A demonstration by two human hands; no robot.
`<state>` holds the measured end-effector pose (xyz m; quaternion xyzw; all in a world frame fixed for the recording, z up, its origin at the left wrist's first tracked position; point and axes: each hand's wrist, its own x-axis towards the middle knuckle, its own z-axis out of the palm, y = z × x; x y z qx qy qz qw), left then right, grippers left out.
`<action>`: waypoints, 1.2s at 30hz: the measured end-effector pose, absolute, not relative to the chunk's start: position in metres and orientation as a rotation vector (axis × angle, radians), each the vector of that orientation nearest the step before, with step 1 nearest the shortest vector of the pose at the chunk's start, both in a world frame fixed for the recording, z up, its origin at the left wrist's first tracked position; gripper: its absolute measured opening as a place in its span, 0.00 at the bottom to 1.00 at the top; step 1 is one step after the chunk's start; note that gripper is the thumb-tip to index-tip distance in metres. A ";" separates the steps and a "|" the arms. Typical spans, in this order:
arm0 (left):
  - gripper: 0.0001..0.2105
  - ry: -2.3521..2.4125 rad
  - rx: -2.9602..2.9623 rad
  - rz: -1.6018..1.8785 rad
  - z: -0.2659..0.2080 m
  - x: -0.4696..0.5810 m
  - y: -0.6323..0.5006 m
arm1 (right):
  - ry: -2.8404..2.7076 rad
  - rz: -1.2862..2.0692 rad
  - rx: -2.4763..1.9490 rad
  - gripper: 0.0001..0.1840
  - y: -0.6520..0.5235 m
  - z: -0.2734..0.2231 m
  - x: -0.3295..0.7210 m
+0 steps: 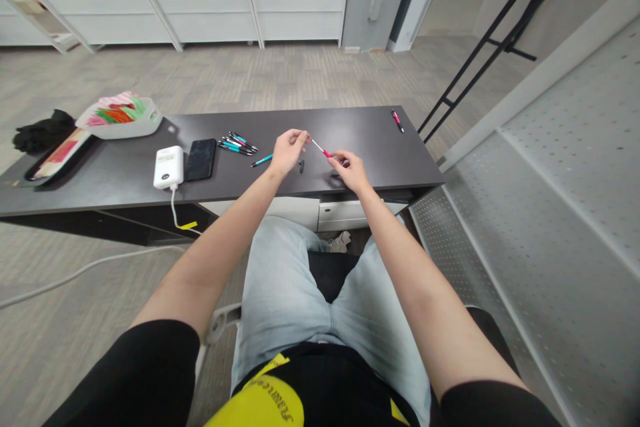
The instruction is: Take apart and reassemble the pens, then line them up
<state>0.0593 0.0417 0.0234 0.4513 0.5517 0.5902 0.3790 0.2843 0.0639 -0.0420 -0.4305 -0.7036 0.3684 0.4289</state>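
My right hand (353, 171) pinches the red barrel of a taken-apart pen (327, 154). A thin pale pen refill (317, 145) sticks out of that barrel toward my left hand (289, 151). The thumb and forefinger of my left hand are closed at the refill's far end; the fingertips hide what lies right between them. Below the gap between my hands, a small black pen part (301, 166) lies on the dark desk (350, 123). A turquoise pen piece (262, 160) rests beside my left hand, partly covered by it.
Several pens (237, 143) lie in a bunch left of my hands, near a black phone (201, 159) and a white power bank (169, 167) with a cable. A red-and-black pen (397, 121) lies far right. A white basket (150, 121) of colourful items stands left.
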 end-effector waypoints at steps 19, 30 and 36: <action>0.04 1.726 1.658 1.180 -0.003 0.041 0.025 | -1.703 0.946 -1.104 0.19 0.063 -0.040 0.281; 0.09 1.863 1.836 0.947 -0.015 0.037 0.012 | -1.712 0.942 -1.090 0.17 0.063 -0.042 0.281; 0.07 1.835 1.773 1.036 -0.017 0.036 0.011 | -1.717 0.934 -1.117 0.16 0.063 -0.039 0.280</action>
